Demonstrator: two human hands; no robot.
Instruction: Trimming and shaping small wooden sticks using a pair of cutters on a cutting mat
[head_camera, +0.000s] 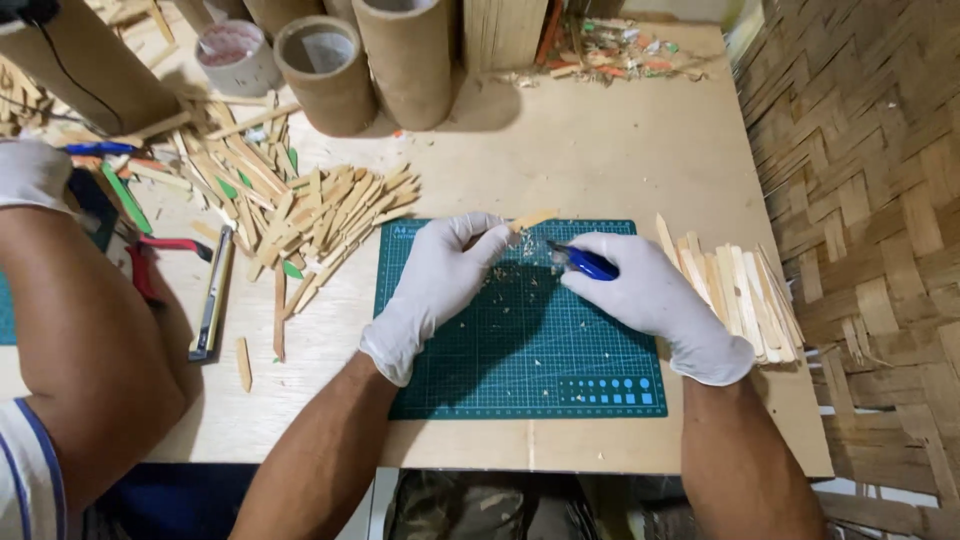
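Judging from the two heaps, I think the work is somewhere in the middle: a neat stack of trimmed sticks lies at the right of the frame, just beside the green cutting mat, while a much larger loose pile of sticks waits at the centre left of the surface, so more seems left than done. Small shavings are scattered on the upper part of the mat, under the hands. My left hand, in a white glove, has its fingers pressed together around one wooden stick; the stick is at the top edge of the mat, near the middle of the frame, with its pale end pointing to the upper right. My right hand, also gloved, is closed around a blue-handled cutter, and its tip points left toward the stick; I cannot tell if the blade touches the wood. At the left edge of the frame another person's arm rests on the surface, with a gloved hand at the upper left. Near it lie a utility knife and red-handled pliers. Cardboard tubes stand at the top of the frame.
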